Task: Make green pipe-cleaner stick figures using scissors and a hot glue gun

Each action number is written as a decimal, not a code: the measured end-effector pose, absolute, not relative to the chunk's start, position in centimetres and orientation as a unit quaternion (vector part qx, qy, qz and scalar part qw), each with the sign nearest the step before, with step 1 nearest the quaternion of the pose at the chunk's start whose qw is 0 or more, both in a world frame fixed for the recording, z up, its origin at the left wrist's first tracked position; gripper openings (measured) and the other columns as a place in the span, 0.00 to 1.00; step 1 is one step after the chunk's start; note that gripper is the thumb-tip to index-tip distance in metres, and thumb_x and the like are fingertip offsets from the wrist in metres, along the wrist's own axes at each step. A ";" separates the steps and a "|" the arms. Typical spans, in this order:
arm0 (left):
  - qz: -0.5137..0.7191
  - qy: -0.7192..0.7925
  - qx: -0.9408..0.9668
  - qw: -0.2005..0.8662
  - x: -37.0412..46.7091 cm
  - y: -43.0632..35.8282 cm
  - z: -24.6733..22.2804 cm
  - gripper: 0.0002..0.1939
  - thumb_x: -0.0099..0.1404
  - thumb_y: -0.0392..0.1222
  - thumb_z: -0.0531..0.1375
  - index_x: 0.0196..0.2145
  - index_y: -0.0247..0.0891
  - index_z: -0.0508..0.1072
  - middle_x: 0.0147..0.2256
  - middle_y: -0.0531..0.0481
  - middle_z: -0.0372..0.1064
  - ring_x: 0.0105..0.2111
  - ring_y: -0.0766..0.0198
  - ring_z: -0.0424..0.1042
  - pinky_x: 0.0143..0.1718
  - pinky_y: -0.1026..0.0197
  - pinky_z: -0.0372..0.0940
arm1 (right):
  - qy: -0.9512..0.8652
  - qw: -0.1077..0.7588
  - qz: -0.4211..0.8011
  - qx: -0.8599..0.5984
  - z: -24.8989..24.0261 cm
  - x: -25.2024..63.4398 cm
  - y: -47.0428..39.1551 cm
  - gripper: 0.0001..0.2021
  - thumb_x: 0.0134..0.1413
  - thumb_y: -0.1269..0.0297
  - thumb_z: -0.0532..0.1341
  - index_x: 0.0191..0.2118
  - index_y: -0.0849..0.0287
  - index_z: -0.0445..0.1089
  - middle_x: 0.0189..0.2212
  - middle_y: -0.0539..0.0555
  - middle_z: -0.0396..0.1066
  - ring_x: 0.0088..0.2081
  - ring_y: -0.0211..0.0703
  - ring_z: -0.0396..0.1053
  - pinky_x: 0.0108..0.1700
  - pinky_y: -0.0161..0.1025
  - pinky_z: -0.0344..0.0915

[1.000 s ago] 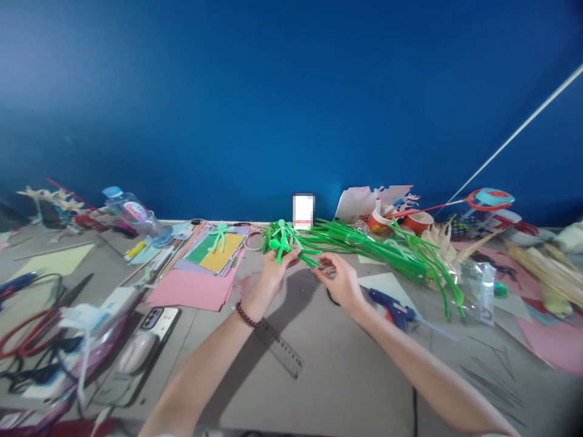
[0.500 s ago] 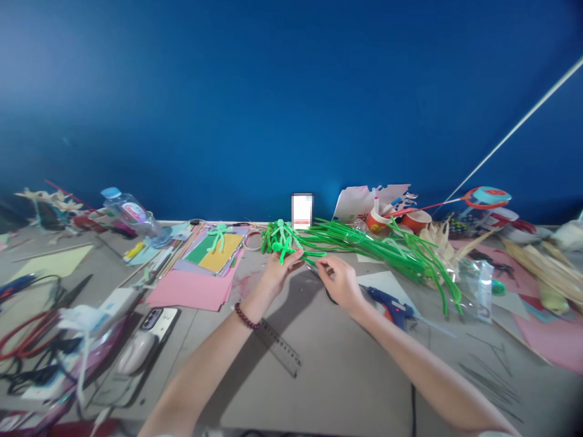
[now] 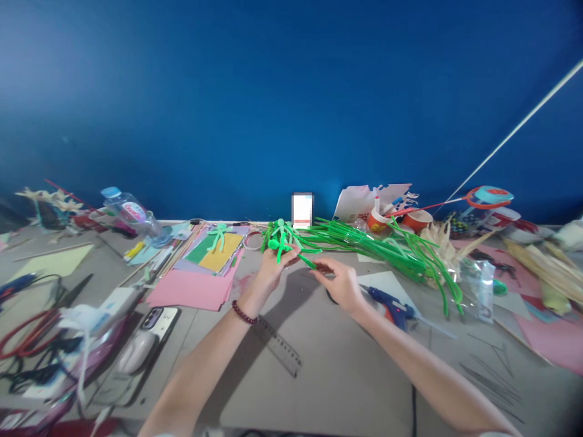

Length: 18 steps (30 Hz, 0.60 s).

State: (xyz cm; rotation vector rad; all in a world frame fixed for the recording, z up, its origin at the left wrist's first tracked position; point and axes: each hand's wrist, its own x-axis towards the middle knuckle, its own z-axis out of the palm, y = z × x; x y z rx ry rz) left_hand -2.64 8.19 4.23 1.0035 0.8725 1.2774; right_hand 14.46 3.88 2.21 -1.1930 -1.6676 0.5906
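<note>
My left hand point(image 3: 272, 268), with a dark bead bracelet on its wrist, is closed around a small green pipe-cleaner figure point(image 3: 279, 247). A green limb of it slants right and down from the fingers. At that limb's tip, the thumb and index finger of my right hand point(image 3: 340, 282) pinch together. Just behind my left hand stands a paler green pipe-cleaner figure point(image 3: 281, 227), partly overlapped by the held one. Another pale figure point(image 3: 219, 237) lies on coloured sheets to the left. Long green pipe cleaners point(image 3: 378, 246) spread in a bundle beyond my right hand.
A blue glue gun point(image 3: 395, 303) lies right of my right hand. Below my left wrist is a clear ruler point(image 3: 280, 349). Pink paper point(image 3: 191, 291), a phone point(image 3: 161, 325) with a white mouse point(image 3: 138, 352), and a bottle point(image 3: 130, 209) are left. A lit screen point(image 3: 302, 209) leans against the blue wall.
The held figure's limb has tilted from nearly level to slanting downward right. My left hand has shifted slightly left, and my right fingers have dropped a little with the limb's tip.
</note>
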 end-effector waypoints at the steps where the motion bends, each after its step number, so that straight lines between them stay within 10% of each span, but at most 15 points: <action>1: 0.551 0.370 0.438 0.606 -2.6 8.1 4.3 0.09 0.48 0.41 0.67 0.26 0.38 0.72 0.29 0.50 0.69 0.33 0.62 0.70 0.41 0.51 0.68 | -0.705 0.474 0.197 -0.489 2.2 14.5 3.8 0.09 0.52 0.62 0.60 0.38 0.59 0.72 0.33 0.55 0.75 0.32 0.43 0.73 0.37 0.39 0.70; 9: 0.518 0.365 0.495 0.594 -3.0 7.7 4.9 0.06 0.52 0.42 0.65 0.26 0.38 0.71 0.30 0.51 0.67 0.32 0.63 0.68 0.38 0.57 0.67 | -0.766 0.452 0.016 -0.456 3.0 14.5 3.2 0.10 0.55 0.72 0.53 0.34 0.58 0.72 0.33 0.56 0.75 0.37 0.44 0.72 0.41 0.39 0.67; 18: 0.412 0.370 0.571 0.606 -4.0 8.5 5.2 0.12 0.46 0.44 0.68 0.26 0.34 0.75 0.25 0.50 0.68 0.28 0.63 0.69 0.34 0.58 0.67 | -0.629 0.469 0.291 -0.547 6.6 16.5 3.4 0.11 0.51 0.61 0.56 0.32 0.62 0.72 0.26 0.54 0.72 0.23 0.36 0.64 0.23 0.32 0.60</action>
